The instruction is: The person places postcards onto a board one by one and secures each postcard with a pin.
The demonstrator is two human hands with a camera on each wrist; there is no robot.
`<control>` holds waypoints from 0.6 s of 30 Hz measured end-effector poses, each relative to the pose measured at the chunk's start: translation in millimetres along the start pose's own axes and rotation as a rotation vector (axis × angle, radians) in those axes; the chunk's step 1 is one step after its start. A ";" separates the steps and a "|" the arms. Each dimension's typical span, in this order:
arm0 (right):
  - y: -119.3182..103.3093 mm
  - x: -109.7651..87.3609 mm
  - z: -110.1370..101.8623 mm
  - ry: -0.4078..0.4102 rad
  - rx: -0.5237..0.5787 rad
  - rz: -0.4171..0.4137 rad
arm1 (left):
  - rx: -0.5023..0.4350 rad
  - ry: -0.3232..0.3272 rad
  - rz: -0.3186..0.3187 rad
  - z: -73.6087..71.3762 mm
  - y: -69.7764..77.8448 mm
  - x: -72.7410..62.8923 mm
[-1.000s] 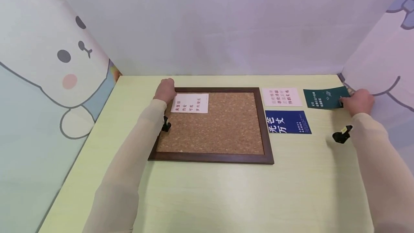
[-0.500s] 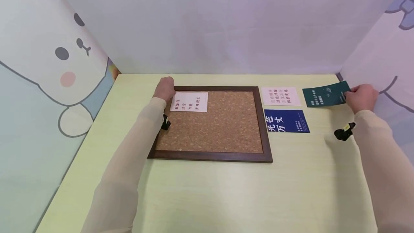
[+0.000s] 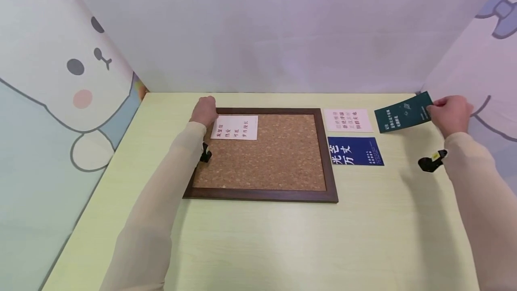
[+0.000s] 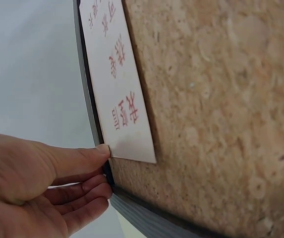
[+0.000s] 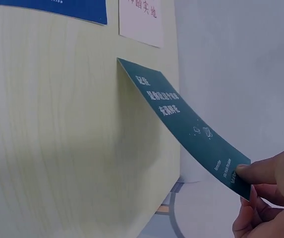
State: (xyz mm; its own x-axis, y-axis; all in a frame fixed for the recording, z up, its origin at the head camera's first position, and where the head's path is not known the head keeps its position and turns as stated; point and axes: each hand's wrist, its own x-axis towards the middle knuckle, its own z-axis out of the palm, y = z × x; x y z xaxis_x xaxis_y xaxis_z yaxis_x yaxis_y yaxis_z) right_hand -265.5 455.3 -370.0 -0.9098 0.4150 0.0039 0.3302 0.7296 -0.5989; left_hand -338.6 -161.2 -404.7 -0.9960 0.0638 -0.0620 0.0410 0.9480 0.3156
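Observation:
A cork board point(image 3: 262, 165) in a dark brown frame lies on the table. Its far left corner is gripped by my left hand point(image 3: 203, 111); in the left wrist view the thumb rests at the frame edge, beside the corner of a white card point(image 4: 114, 74) with red writing, and the other fingers curl at the outer side. That card lies on the cork along the far edge. To the right, my right hand point(image 3: 451, 113) pinches a dark green card point(image 3: 405, 112) by its right end between thumb and fingers. The green card bends and slopes down, held end raised above the table.
Between board and green card, a pale pink card point(image 3: 348, 120) and a blue card point(image 3: 355, 151) lie on the table point(image 3: 262, 241). A pale curtain wall point(image 3: 262, 35) stands behind the table, with printed cartoon panels at both sides.
My right hand has lifted the green card's right end upward, tilting it, while its left end has shifted slightly. My left hand keeps its grip at the board's corner.

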 end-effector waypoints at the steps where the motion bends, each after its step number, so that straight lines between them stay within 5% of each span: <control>1: -2.7 -1.5 -0.9 -0.003 -0.003 -0.003 | 0.002 0.001 0.001 -0.4 0.0 -0.1; 18: -32.9 -9.9 -14.5 -0.035 -0.062 -0.001 | -0.002 0.003 -0.007 -1.5 -1.0 -0.2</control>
State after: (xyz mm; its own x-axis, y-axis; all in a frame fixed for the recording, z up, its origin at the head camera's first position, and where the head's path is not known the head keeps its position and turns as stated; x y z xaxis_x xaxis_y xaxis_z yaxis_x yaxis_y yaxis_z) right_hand -263.8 435.1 -338.7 -0.9180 0.3959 -0.0238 0.3432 0.7627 -0.5482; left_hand -338.5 -162.6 -403.6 -0.9965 0.0563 -0.0613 0.0340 0.9476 0.3175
